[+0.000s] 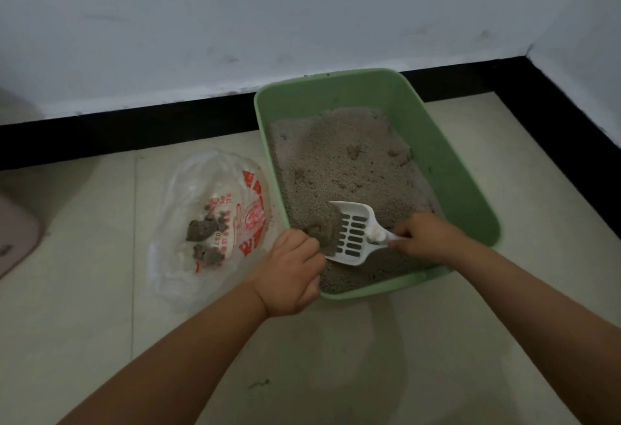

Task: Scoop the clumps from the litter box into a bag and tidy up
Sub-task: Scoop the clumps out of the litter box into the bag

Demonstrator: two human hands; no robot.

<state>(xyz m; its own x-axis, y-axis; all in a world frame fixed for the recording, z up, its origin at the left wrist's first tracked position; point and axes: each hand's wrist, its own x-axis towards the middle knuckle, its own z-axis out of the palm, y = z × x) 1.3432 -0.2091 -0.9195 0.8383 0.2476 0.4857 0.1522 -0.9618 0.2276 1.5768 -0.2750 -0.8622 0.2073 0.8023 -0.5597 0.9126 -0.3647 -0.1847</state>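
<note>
Right hand [424,236] grips the handle of the white slotted scoop [353,233], which lies tilted in the litter at the near left corner of the green litter box [447,169]. Left hand [291,273], fingers curled, grips the box's near-left rim beside a clump [324,235] on the scoop. Clear printed bag [208,223] lies on the floor just left of the box.

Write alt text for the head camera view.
A right hand holds a white slotted scoop in a green litter box, lifting a clump, while the left hand grips the box's near corner. A clear plastic bag holding clumps lies on the tiled floor beside it.
</note>
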